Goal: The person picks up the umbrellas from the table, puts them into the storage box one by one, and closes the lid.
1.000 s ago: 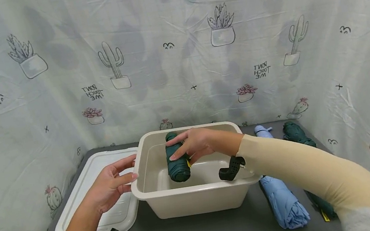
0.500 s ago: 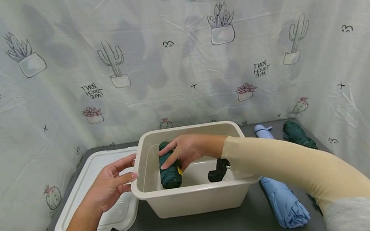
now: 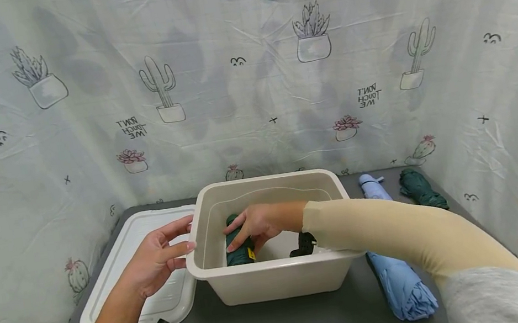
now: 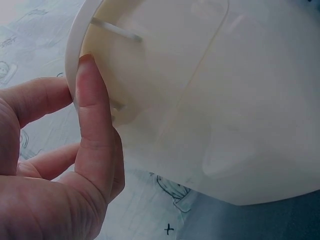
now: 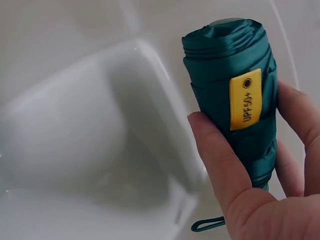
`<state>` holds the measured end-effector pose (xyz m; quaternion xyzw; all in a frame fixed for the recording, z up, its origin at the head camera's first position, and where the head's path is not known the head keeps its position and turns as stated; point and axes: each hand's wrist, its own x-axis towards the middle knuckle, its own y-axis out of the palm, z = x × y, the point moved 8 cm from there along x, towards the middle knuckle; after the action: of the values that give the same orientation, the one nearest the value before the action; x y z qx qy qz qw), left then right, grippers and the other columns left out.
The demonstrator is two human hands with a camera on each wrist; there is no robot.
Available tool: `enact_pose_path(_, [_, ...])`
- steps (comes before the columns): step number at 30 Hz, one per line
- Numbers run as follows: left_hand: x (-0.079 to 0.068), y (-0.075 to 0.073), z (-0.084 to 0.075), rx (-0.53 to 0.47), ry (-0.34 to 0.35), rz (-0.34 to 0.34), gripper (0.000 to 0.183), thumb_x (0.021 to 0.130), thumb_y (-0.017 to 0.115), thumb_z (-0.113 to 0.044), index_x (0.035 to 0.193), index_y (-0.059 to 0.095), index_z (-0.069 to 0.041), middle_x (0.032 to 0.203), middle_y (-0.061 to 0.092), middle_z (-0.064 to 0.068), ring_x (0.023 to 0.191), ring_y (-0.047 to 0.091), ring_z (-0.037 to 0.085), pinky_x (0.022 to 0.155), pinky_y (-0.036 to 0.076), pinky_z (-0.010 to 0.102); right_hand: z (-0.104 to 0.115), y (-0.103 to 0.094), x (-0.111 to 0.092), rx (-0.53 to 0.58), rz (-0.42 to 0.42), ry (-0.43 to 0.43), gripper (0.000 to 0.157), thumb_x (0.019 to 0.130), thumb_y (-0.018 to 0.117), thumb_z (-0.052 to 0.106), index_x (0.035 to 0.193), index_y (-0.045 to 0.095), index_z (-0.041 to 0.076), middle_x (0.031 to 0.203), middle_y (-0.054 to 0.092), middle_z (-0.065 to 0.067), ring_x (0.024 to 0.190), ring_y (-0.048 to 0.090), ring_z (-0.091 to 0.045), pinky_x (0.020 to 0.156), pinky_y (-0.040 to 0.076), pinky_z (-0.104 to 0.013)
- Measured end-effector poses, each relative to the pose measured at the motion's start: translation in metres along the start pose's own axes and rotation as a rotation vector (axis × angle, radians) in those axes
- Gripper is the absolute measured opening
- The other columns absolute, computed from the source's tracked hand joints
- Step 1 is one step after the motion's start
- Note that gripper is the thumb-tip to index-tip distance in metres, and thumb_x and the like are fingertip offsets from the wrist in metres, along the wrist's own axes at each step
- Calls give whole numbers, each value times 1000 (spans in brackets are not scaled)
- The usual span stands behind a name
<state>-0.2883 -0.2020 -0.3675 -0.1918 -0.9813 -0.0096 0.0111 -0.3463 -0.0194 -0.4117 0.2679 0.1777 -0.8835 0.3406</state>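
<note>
- Brings green umbrella (image 3: 239, 256) lower than before inside beige bin (image 3: 284, 279), just left of lower centre.
- Grips it between thumb and fingers of right hand (image 3: 259, 223).
- Pinches bin's left rim with left hand (image 3: 155, 258).
- Shows white lid (image 3: 176, 296) lower left, blue umbrella (image 3: 402, 286) lower right.

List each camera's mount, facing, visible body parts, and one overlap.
Head: on the head, facing forward-down at the beige plastic bin; left hand, right hand, sleeves show.
Left wrist: on that wrist, facing the bin's rim; left hand shows.
Right wrist: on that wrist, facing the held folded green umbrella; right hand shows.
Shared: umbrella's yellow tag, head and right wrist.
</note>
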Motion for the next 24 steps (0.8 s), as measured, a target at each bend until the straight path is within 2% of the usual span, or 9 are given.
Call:
enact_pose_path(5, [1, 2, -1, 15, -9, -2, 64, 98, 65, -3, 155, 36, 4, 126, 55, 12, 106, 72, 24, 81, 64, 45, -5, 2, 2, -18, 13, 6, 56, 86, 81, 3, 139, 65, 12, 145, 50, -19, 95, 71, -27, 83, 64, -48])
enact_pose_path(12, [0, 2, -2, 28, -12, -8, 64, 98, 66, -3, 155, 37, 5, 126, 56, 12, 104, 73, 23, 81, 64, 44, -8, 9, 2, -39, 93, -2, 52, 88, 74, -7, 138, 62, 2, 117, 66, -15, 89, 72, -25, 99, 57, -46])
enact_pose_path(16, [1, 2, -2, 35, -8, -9, 63, 98, 66, -4, 154, 39, 4, 126, 56, 12, 105, 73, 23, 81, 64, 45, -9, 9, 3, -46, 102, -6, 50, 90, 71, -8, 139, 61, 0, 104, 72, -13, 88, 72, -24, 103, 55, -46])
enact_pose_path(20, [0, 0, -1, 39, -4, -12, 62, 98, 66, -3, 154, 39, 4, 126, 56, 11, 105, 72, 23, 81, 64, 45, -8, 9, 3, -54, 115, -7, 50, 91, 70, -6, 140, 60, 1, 103, 75, -13, 92, 72, -25, 105, 54, -46])
enact_pose_path(24, [-1, 0, 0, 35, -1, -9, 62, 98, 65, -2, 153, 40, 4, 125, 57, 12, 103, 73, 23, 81, 64, 45, -7, 9, 0, -88, 127, -3, 52, 91, 73, -3, 141, 60, 2, 105, 74, -11, 108, 71, -34, 107, 53, -47])
